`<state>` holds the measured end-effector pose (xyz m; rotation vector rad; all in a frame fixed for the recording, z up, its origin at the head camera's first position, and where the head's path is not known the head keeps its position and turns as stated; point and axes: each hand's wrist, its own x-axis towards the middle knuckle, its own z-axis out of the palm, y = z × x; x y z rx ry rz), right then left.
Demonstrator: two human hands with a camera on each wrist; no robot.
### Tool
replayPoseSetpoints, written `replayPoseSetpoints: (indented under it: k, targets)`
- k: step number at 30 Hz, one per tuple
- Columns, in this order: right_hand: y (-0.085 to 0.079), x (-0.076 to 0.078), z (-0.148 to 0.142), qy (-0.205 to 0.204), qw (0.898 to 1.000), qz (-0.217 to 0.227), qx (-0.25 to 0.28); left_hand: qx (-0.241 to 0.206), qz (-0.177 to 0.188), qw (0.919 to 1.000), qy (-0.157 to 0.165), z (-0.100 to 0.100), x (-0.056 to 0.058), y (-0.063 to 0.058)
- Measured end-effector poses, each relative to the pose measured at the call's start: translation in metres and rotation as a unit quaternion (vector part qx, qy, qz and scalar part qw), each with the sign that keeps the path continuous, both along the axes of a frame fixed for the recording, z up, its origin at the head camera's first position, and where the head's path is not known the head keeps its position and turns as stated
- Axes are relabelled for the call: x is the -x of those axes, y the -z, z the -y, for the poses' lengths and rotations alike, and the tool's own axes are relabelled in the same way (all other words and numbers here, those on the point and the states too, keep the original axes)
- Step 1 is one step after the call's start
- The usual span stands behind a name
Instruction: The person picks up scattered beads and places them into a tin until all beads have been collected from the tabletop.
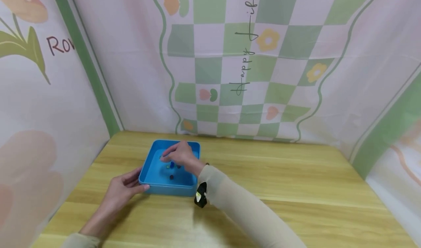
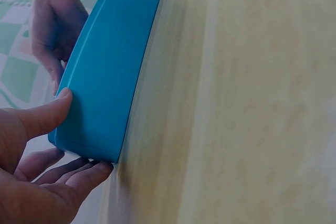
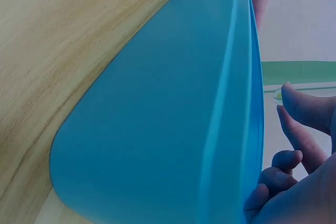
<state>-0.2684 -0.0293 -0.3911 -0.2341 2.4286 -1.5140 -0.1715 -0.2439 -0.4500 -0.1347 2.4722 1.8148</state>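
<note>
A shallow blue box [image 1: 172,190] with an open top stands on the wooden table. My left hand [image 1: 119,192] grips its near left corner, thumb on the front wall and fingers along the left side; the left wrist view shows this thumb [image 2: 44,116] against the blue wall [image 2: 107,72]. Over the inside of the box hovers my right hand [image 1: 181,155]. Between its thumb and forefinger it pinches a small clear marble [image 3: 277,96] with green and yellow inside. Several small pieces lie on the box floor, among them a blue one [image 1: 172,164] and a dark one [image 1: 171,177].
The light wooden table [image 1: 279,189] stretches to the right and toward the front. Behind it hangs a patterned cloth [image 1: 236,76] with green checks, and another cloth [image 1: 65,149] closes the left side. A black device [image 1: 200,196] sits on the right wrist.
</note>
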Motion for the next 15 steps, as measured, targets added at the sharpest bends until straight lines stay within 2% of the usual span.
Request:
replayPoseSetpoints:
  k: [7,15]
  targets:
    - [-0.003,0.002,-0.008,0.009,1.0,0.0,-0.007,-0.009,0.002,1.0,-0.002,-0.002,0.0,0.001]
    - [-0.011,0.013,-0.047,0.047,0.998,-0.013,0.031,-0.007,0.002,1.0,-0.005,-0.001,0.0,0.001]
